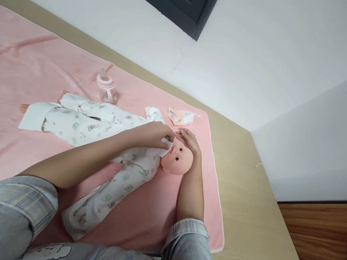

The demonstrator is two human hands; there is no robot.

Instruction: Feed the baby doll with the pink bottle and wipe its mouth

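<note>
A baby doll (178,164) lies on its back on the pink blanket, its head toward the right. It wears a white printed outfit (98,125) with long sleeves and trousers. My left hand (155,135) reaches across the doll's chest, fingers pinched on a white tissue (162,149) beside its mouth. Curved around the far side of the doll's head is my right hand (188,140), its fingers extended and holding nothing. A small plastic packet (180,116) in white and orange lies just beyond my right hand.
A pink-lidded baby bottle (105,88) with a handle stands beyond the doll's legs. The pink blanket (147,215) covers much of the wooden table (245,214). A white wall (232,61) with a dark window frame (178,14) borders the far side.
</note>
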